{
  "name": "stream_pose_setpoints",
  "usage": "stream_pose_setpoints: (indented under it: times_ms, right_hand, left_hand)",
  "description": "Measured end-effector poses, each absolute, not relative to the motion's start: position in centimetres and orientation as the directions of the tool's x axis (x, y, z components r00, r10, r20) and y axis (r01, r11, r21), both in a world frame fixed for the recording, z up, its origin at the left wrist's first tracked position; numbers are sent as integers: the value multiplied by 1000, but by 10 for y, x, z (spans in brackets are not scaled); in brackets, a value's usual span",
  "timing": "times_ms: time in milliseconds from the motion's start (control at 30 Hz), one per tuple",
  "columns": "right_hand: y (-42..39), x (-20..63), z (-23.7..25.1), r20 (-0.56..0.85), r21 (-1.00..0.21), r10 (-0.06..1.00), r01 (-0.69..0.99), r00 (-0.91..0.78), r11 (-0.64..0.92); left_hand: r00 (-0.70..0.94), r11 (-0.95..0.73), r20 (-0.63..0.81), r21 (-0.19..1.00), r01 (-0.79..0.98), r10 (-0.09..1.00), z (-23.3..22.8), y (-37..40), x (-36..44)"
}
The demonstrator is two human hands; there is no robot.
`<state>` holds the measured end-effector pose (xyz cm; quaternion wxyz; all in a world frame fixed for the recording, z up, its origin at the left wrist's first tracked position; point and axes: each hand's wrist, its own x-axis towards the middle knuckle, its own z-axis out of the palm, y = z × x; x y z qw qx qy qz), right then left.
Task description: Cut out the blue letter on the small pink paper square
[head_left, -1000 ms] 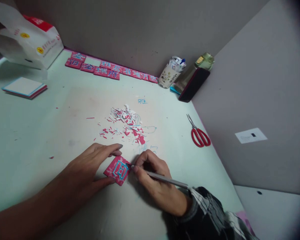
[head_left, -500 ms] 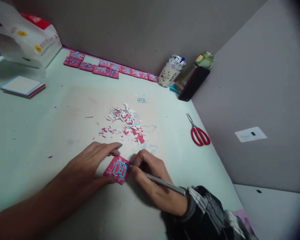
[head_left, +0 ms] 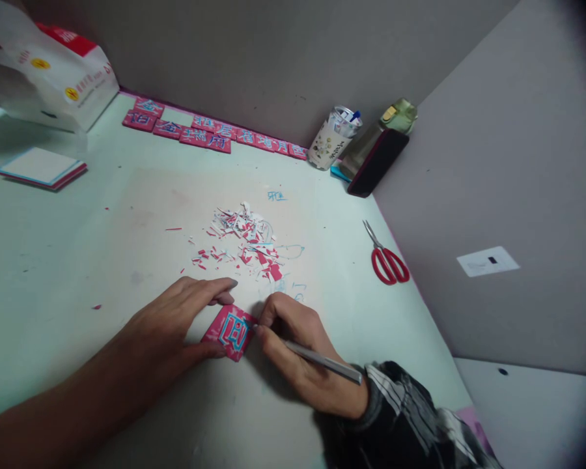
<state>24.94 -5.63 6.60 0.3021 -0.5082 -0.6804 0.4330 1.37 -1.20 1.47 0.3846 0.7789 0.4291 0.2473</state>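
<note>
A small pink square card (head_left: 228, 332) with a blue outlined character lies on the pale table (head_left: 53, 260). My left hand (head_left: 176, 319) pins it flat, thumb at its near edge and fingers at its far edge. My right hand (head_left: 300, 352) grips a thin silver craft knife (head_left: 322, 360) like a pen, the tip resting at the card's right edge. A striped dark sleeve covers my right wrist.
A pile of pink, white and blue paper scraps (head_left: 247, 241) lies just beyond my hands. Red scissors (head_left: 385, 260) lie to the right. Finished pink character cards (head_left: 209, 133) line the back wall. A pen cup (head_left: 333, 138), phone (head_left: 376, 163), white bag (head_left: 49, 71) and card stack (head_left: 41, 168) stand around.
The knife handle has dropped slightly lower and my right hand has shifted a little at the card's edge. My left hand and the card stay put.
</note>
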Motion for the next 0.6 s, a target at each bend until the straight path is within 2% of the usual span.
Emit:
stream_pose_setpoints:
  times_ms: [333,600]
  right_hand:
    - [-55,249,65,-62,-925,963,378,-263,43]
    - [-57,244,56,-82,-941,979,338,-185,-15]
  left_hand:
    - [546,-422,98,750,509,832,7,-12,11]
    - [614,-607,214,575,549,759,5,-16,13]
